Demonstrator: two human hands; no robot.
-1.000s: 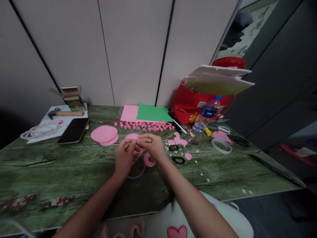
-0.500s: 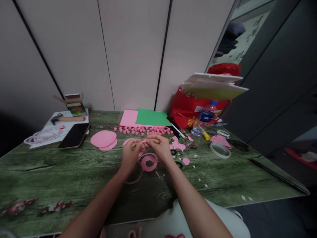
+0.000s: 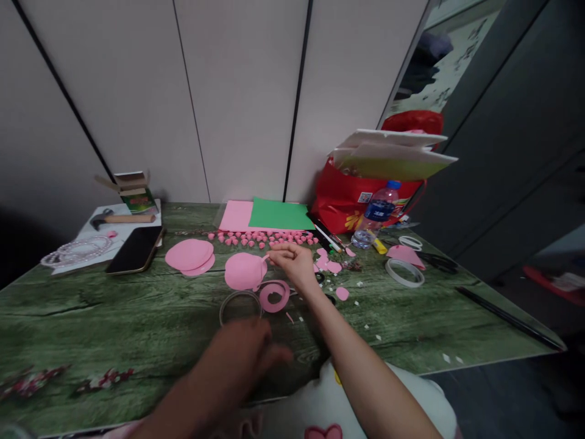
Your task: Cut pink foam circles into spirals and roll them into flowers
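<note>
My right hand (image 3: 292,263) pinches the end of a narrow pink paper strip (image 3: 264,268) above the table. That strip hangs down toward a pink paper spiral (image 3: 284,301) lying below the hand. Just left of the fingertips lies a pink paper circle (image 3: 243,273). Lower and nearer to me is my left hand (image 3: 242,349), smeared by motion, so its fingers are unclear. It is closest to a clear tape roll (image 3: 221,311), whose near edge it partly covers. Rows of small pink paper roses (image 3: 261,245) lie behind the right hand.
At left are more pink circles (image 3: 188,253), a phone (image 3: 135,250) and a hammer (image 3: 132,218). Coloured sheets (image 3: 281,214) lie at the back. On the right stand a water bottle (image 3: 380,210) and red bag (image 3: 326,198); another tape roll (image 3: 404,281) and scissors (image 3: 439,262) lie there.
My left hand has left the right hand and moved down toward me, uncovering the pink circle and tape roll. The right hand stays nearly in place with the strip.
</note>
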